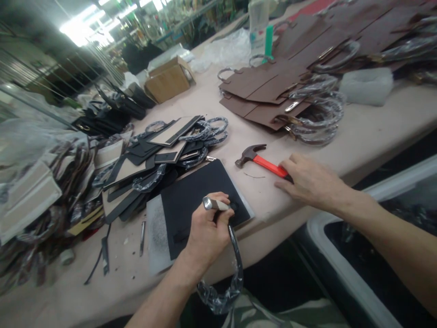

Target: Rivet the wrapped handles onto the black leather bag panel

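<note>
Left hand (205, 232) grips a punch (215, 204) upright on the black panel (198, 200) at the desk's (358, 136) near edge. Right hand's fingers (285, 184), loosely curled, rest on the hammer (262, 163) handle. Judged: punching step; next, grip and lift hammer.

The hammer (261, 161) has a red handle and dark head. The panel (201, 200) is black. The stacked leather pieces (269, 86) are brown.

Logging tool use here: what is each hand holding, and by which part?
Left hand grips a punch around its shaft, tip on the black panel. Right hand rests on the hammer handle's end.
</note>
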### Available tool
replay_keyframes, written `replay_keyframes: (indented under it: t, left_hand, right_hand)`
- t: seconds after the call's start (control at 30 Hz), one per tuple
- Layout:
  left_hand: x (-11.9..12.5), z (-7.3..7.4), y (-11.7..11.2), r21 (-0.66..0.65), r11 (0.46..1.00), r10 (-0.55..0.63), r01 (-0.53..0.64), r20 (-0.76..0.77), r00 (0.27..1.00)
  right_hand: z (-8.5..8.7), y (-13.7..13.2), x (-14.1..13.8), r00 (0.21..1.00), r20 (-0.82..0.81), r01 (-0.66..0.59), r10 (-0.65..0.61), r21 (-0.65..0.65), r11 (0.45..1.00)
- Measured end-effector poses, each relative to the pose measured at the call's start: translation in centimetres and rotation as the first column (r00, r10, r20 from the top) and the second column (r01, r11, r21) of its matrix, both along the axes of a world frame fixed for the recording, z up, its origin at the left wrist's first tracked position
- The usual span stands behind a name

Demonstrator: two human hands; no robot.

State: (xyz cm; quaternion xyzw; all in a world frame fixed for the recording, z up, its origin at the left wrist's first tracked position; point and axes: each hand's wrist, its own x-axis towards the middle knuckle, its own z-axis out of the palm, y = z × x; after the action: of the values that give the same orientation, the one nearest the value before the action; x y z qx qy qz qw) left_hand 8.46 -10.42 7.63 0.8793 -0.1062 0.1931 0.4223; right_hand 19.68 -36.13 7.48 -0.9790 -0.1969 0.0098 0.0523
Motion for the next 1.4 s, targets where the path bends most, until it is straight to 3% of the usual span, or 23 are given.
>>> replay_keyframes:
  t: [0.13, 0.27, 0.37, 0.47, 0.57, 0.63, 0.73, 0.8, 0.9, 0.97, 1.03, 1.1, 1.17, 1.2, 1.33, 1.4]
  left_hand:
    - [0.0, -0.1, 0.0, -0.08, 0.997, -0.012, 0.005, -0.081, 0.997]
    - [0.0, -0.1, -0.1, -0.08, 0.997, -0.004, -0.001, -0.068, 0.998]
    - [0.1, -0.1, -0.3, -0.042, 0.999, -0.003, 0.0, -0.079, 0.997]
    - [0.2, 0.0, -0.4, -0.061, 0.998, 0.004, -0.012, -0.128, 0.992]
    - [0.1, -0.1, -0.4, -0.117, 0.993, 0.012, -0.031, -0.157, 0.988]
    - [0.1, -0.2, -0.4, -0.136, 0.99, 0.019, -0.042, -0.166, 0.986]
    - [0.1, -0.2, -0.4, -0.135, 0.99, 0.013, -0.037, -0.175, 0.985]
    - [0.1, -0.2, -0.5, -0.135, 0.99, 0.01, -0.034, -0.178, 0.984]
    - [0.2, -0.2, -0.6, -0.142, 0.989, 0.011, -0.037, -0.181, 0.983]
    - [0.3, -0.3, -0.6, -0.147, 0.988, 0.015, -0.043, -0.184, 0.983]
    - [0.4, -0.3, -0.6, -0.15, 0.988, 0.013, -0.042, -0.189, 0.982]
    - [0.4, -0.4, -0.5, -0.146, 0.989, 0.003, -0.031, -0.191, 0.982]
    - [0.6, -0.5, -0.5, -0.144, 0.989, -0.002, -0.025, -0.187, 0.982]
    - [0.6, -0.5, -0.5, -0.139, 0.99, -0.001, -0.025, -0.183, 0.983]
    - [0.8, -0.5, -0.6, -0.111, 0.993, 0.02, -0.041, -0.181, 0.983]
    - [0.8, -0.5, -0.6, -0.102, 0.994, 0.02, -0.04, -0.19, 0.982]
  right_hand:
    - [0.3, -0.2, -0.7, 0.985, -0.151, 0.108, -0.089, 0.122, 0.987]
    - [1.6, 0.0, -0.6, 0.925, -0.363, 0.223, -0.112, 0.279, 0.934]
    - [2.3, 0.2, -0.9, 0.805, -0.591, 0.344, -0.057, 0.387, 0.856]
    - [2.6, 0.7, -1.7, 0.701, -0.713, 0.447, 0.012, 0.452, 0.772]
    - [4.0, 1.1, -3.1, 0.715, -0.699, 0.496, 0.006, 0.513, 0.7]
    - [6.1, 1.0, -4.3, 0.818, -0.576, 0.431, -0.005, 0.606, 0.668]
    - [9.7, 0.3, -6.5, 0.994, -0.1, 0.054, 0.031, 0.742, 0.668]
    - [11.4, -0.1, -7.7, 0.962, 0.252, -0.25, 0.107, 0.65, 0.718]
    - [12.5, -0.4, -8.3, 0.827, 0.469, -0.489, 0.312, 0.323, 0.81]
    - [13.3, -0.5, -8.2, 0.775, 0.49, -0.53, 0.4, 0.159, 0.833]
    - [14.6, -0.3, -8.4, 0.759, 0.53, -0.516, 0.378, 0.136, 0.845]
    - [15.8, 0.0, -8.8, 0.764, 0.607, -0.458, 0.22, 0.27, 0.847]
    - [16.2, 0.4, -9.3, 0.76, 0.649, -0.403, 0.038, 0.425, 0.811]
    - [16.1, 0.6, -9.4, 0.758, 0.652, -0.411, 0.033, 0.437, 0.8]
    - [14.8, 0.6, -9.1, 0.768, 0.502, -0.526, 0.397, 0.142, 0.839]
    - [15.1, 0.4, -9.0, 0.79, 0.473, -0.505, 0.389, 0.143, 0.851]
